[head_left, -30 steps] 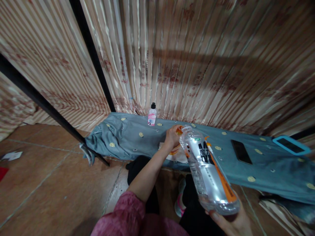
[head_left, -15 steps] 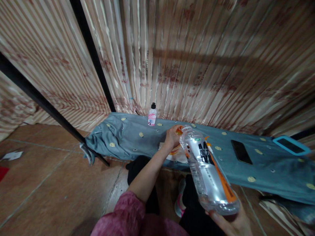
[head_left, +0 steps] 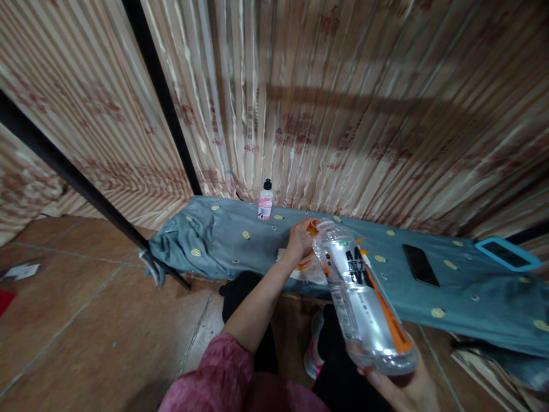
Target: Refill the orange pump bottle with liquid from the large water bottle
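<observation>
- A person's right hand (head_left: pixel 403 389), at the near right edge of the view, cups the base of a large clear plastic bottle (head_left: pixel 362 297), fingers curled around its bottom.
- The bottle tilts away from the person, its uncapped neck pointing to the far left, just beside the left hand; a white, black and orange label runs along its side.
- The left hand (head_left: pixel 299 240), reaching out from a pink sleeve (head_left: pixel 231 372), is closed around a small orange object (head_left: pixel 313 228) at the bottle's mouth; what the object is cannot be told.
- Both hands work over a low surface draped in a blue-grey cloth (head_left: pixel 223 246) dotted with yellow spots.
- A small bottle with a black cap and pink label (head_left: pixel 265 201) stands upright at the far edge of the cloth, against a striped curtain (head_left: pixel 343 103).
- To the right lie a dark phone (head_left: pixel 420 265), flat on the cloth, and farther right a device in a blue case (head_left: pixel 507 253).
</observation>
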`<state>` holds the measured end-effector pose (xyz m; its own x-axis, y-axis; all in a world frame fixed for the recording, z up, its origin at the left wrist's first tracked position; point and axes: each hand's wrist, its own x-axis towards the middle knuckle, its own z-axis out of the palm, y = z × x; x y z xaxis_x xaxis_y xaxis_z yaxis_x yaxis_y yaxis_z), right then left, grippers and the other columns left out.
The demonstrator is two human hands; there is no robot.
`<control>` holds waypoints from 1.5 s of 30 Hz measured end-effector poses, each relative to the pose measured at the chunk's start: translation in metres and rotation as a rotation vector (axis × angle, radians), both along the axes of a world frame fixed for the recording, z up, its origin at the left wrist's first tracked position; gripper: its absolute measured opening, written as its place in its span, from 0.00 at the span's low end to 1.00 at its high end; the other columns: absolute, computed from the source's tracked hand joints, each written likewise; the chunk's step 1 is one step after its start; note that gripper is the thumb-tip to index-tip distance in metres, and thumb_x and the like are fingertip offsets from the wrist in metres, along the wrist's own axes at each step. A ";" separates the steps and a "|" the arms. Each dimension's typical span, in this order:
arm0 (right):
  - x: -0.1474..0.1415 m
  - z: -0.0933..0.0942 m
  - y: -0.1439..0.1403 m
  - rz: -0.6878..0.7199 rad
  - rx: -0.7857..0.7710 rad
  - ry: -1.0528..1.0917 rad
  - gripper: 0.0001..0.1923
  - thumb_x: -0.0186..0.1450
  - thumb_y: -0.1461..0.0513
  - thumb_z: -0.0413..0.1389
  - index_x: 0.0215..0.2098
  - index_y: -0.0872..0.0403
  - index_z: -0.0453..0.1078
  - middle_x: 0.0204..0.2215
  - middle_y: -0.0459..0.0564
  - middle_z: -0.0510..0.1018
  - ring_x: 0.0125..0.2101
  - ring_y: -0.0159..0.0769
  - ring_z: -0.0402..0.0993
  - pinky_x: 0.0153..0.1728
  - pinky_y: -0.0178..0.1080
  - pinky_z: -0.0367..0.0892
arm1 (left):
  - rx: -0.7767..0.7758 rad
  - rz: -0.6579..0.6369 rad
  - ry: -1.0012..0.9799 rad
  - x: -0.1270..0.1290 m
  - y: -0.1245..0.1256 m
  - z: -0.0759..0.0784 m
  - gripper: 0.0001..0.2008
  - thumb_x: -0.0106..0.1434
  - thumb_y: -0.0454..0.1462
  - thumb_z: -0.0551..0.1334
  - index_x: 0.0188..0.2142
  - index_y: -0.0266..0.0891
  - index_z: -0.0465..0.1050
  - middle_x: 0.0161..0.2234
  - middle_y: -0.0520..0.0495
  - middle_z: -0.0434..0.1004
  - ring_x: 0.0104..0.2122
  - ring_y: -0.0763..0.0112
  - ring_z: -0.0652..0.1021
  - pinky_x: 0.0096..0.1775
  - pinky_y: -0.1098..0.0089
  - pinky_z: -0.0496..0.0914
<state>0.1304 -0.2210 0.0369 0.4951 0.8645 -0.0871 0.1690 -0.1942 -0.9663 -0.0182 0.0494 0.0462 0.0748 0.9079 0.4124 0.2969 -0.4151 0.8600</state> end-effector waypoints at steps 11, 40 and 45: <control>-0.012 0.019 0.003 -0.033 -0.019 0.033 0.49 0.44 0.37 0.69 0.57 0.49 0.63 0.49 0.54 0.79 0.50 0.54 0.76 0.49 0.46 0.69 | 0.003 0.001 0.002 0.000 -0.001 0.002 0.06 0.59 0.33 0.69 0.38 0.37 0.81 0.37 0.48 0.84 0.36 0.68 0.81 0.43 0.69 0.74; -0.025 0.045 0.006 -0.059 -0.061 0.045 0.52 0.41 0.34 0.68 0.56 0.51 0.65 0.50 0.54 0.78 0.54 0.56 0.72 0.58 0.50 0.62 | -0.020 -0.005 -0.018 0.000 0.001 -0.001 0.09 0.60 0.37 0.69 0.41 0.38 0.80 0.39 0.46 0.85 0.38 0.66 0.82 0.45 0.68 0.75; -0.027 0.047 0.008 -0.055 -0.052 0.061 0.50 0.39 0.35 0.70 0.53 0.49 0.66 0.46 0.50 0.80 0.49 0.51 0.76 0.53 0.44 0.66 | -0.013 -0.002 -0.038 0.000 0.002 -0.002 0.09 0.60 0.36 0.70 0.40 0.37 0.80 0.38 0.46 0.84 0.37 0.66 0.81 0.43 0.69 0.74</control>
